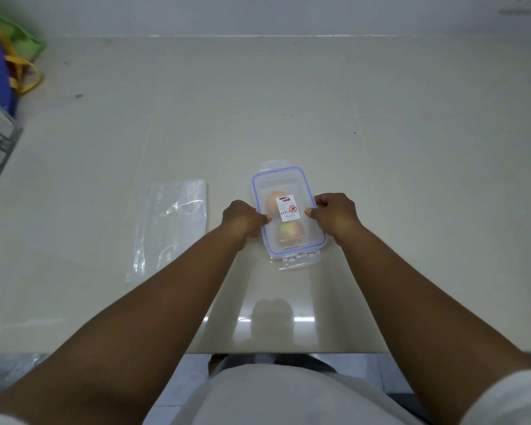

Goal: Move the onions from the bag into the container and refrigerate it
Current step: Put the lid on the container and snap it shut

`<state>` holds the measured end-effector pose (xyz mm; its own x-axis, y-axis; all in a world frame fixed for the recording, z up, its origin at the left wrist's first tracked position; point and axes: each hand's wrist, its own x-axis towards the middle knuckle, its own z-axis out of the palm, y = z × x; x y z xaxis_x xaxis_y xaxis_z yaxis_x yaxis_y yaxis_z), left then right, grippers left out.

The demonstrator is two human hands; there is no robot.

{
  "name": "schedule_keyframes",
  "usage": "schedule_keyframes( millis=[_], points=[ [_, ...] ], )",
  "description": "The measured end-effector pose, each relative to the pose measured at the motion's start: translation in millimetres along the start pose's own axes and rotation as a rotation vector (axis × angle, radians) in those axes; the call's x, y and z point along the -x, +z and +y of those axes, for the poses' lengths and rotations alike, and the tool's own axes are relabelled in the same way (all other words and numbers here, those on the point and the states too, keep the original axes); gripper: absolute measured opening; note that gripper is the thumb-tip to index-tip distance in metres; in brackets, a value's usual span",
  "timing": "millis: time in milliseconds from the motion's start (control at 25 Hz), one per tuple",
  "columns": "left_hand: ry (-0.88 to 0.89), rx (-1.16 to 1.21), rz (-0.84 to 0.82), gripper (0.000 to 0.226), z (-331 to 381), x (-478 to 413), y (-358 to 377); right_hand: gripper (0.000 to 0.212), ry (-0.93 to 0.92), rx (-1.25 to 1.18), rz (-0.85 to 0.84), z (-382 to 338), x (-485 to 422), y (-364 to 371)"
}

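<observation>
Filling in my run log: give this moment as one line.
stage: closing lid | left hand: on container left side | right hand: right side | onions: inside | bag: flat, left

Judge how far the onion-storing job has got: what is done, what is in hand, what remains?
Done: two onions lie inside the container, and the plastic bag lies flat and apparently empty on the table. In hand: the left hand and right hand press the lid's long sides; the near end clip still sticks out. Left: finishing the clips and refrigerating; no fridge shows.
</observation>
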<state>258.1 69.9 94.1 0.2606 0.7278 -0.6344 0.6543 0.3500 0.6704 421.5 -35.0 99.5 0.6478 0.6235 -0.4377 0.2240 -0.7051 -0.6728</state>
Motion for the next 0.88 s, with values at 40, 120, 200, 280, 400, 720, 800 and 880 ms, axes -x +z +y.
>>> schedule_keyframes(
  millis=[40, 120, 200, 280, 400, 720, 800, 880],
  points=[
    [-0.010, -0.035, -0.043, 0.030, -7.7, 7.6, -3.9, 0.031, -0.034, 0.000, -0.048, -1.0, 1.5, 0.1],
    [-0.016, -0.170, -0.068, 0.036, -27.6, 23.9, -18.1, 0.032, -0.121, 0.056, -0.178, -4.7, 3.3, 1.4],
    [0.063, -0.263, 0.127, 0.043, -45.0, 33.8, -35.5, 0.033, -0.202, 0.168, -0.302, -10.2, 0.8, 3.7],
    [0.195, -0.251, 0.349, 0.038, -55.8, 39.3, -48.5, 0.035, -0.271, 0.294, -0.398, -16.8, -1.4, 7.0],
    [0.290, -0.325, 0.310, 0.050, -60.9, 42.5, -52.0, 0.037, -0.364, 0.450, -0.458, -24.0, -0.7, 16.6],
    [0.104, -0.333, 0.153, 0.052, -66.6, 38.7, -62.3, 0.041, -0.358, 0.469, 0.187, 11.6, 52.1, 22.0],
    [0.096, -0.286, 0.128, 0.039, -68.4, 39.0, -63.4, 0.044, -0.221, 0.418, 0.234, 32.5, 68.7, 17.2],
    [0.092, -0.269, 0.109, 0.030, -69.6, 38.1, -62.7, 0.044, -0.096, 0.397, 0.191, 44.9, 77.1, 17.3]
  ],
)
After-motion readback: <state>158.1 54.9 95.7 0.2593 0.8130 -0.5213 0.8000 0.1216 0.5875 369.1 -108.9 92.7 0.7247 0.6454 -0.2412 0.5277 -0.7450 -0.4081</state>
